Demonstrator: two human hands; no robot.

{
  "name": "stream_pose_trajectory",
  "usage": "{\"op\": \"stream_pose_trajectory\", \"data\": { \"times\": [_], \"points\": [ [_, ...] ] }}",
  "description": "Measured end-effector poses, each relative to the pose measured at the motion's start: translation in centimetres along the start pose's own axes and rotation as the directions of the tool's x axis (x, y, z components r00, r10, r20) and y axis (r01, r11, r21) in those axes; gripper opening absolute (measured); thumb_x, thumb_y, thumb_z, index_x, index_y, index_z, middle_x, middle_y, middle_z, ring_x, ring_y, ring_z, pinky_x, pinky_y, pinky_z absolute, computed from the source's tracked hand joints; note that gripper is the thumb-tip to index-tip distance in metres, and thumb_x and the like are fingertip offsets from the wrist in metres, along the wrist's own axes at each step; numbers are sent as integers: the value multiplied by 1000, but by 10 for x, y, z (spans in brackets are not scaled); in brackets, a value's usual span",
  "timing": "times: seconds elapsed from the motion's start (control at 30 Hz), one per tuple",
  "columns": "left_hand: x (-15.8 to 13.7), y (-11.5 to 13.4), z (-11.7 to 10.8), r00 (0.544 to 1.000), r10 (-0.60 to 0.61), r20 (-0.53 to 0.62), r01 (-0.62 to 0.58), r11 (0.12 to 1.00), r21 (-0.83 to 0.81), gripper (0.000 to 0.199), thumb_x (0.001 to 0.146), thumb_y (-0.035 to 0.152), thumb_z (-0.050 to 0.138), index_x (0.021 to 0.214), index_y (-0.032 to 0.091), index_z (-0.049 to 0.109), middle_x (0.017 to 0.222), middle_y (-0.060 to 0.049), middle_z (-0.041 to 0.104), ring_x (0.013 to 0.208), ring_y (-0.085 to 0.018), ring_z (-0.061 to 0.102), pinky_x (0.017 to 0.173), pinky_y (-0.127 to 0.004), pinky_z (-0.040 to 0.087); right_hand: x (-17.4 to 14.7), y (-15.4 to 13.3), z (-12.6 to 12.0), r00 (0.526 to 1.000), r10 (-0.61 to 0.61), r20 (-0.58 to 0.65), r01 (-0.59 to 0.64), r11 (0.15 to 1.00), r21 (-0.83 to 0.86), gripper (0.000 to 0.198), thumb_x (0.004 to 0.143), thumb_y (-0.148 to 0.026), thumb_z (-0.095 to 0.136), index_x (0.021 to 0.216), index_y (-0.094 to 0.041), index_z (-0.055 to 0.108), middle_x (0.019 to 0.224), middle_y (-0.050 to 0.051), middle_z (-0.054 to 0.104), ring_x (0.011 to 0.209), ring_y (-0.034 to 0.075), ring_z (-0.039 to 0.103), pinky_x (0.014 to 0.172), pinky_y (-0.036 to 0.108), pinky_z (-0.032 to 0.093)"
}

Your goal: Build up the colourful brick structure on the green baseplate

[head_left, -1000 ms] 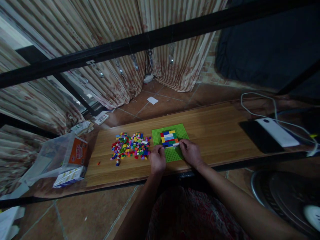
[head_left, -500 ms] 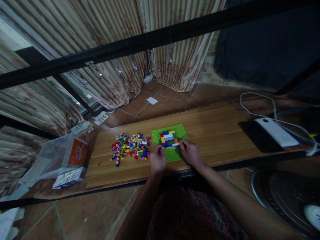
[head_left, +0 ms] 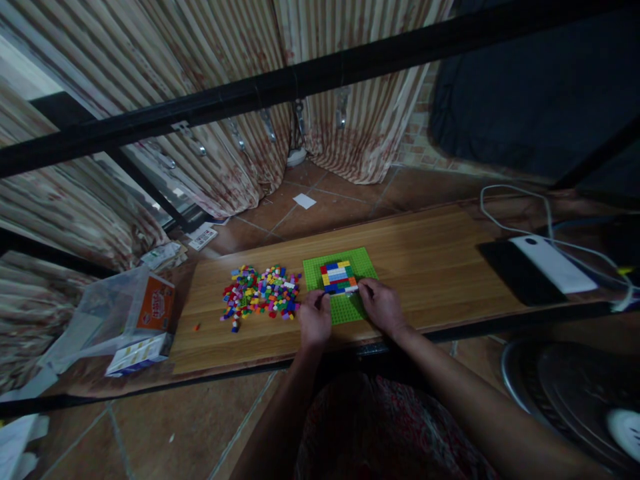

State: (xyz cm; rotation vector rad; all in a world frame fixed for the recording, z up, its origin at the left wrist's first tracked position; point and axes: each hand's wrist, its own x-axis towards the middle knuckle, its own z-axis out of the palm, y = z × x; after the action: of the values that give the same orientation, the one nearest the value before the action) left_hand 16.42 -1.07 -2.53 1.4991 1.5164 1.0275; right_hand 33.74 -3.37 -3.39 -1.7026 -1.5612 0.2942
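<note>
Left hand (head_left: pixel 316 319) and right hand (head_left: pixel 384 307) sat curled by the brick build (head_left: pixel 339 277)'s near corners, green baseplate (head_left: pixel 346 311) underneath, couldn't tell if gripping tbh.

My left grip (head_left: pixel 316 320) covers the near left corner of the green baseplate (head_left: pixel 346 311), and I cannot tell whether its curled fingers hold anything. At my right grip (head_left: pixel 385 307), the tips are too small to tell whether they touch the white brick (head_left: pixel 351 289) or stop just beside it. Studs in the brick pile (head_left: pixel 263 291) blur together. The print on the orange label (head_left: pixel 157 303) is unreadable. The right edge cuts off a dark round object (head_left: pixel 570 380); the top edge crops the curtains (head_left: pixel 225 40).
</note>
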Motion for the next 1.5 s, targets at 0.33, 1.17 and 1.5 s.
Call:
{"op": "stream_pose_trajectory", "data": {
  "times": [0.33,1.17,1.5],
  "points": [
    [-6,14,6,996,1,-93,15,985,172,21,87,31,55,85,19,72,82,-7,73,73,-19,65,70,-29,47,0,1,1,1000,11,9,-11,1000,-3,28,94,-31,43,87,-20,68,85,8,72,76,20,66,70,28,45],
    [24,28,-19,885,-394,250,449,862,-233,41,54,46,81,53,15,54,45,3,52,37,-5,41,38,-18,27,0,6,2,999,7,35,-8,1000,6,33,93,-37,41,89,-19,68,82,9,72,71,22,66,67,31,47],
    [13,32,-77,959,-275,76,280,859,-429,42,61,56,72,67,16,61,59,1,59,48,-6,46,45,-18,33,22,15,-10,976,219,3,-204,907,368,45,87,-55,46,91,-15,66,71,7,69,51,17,59,47,28,46]
  ]
}}
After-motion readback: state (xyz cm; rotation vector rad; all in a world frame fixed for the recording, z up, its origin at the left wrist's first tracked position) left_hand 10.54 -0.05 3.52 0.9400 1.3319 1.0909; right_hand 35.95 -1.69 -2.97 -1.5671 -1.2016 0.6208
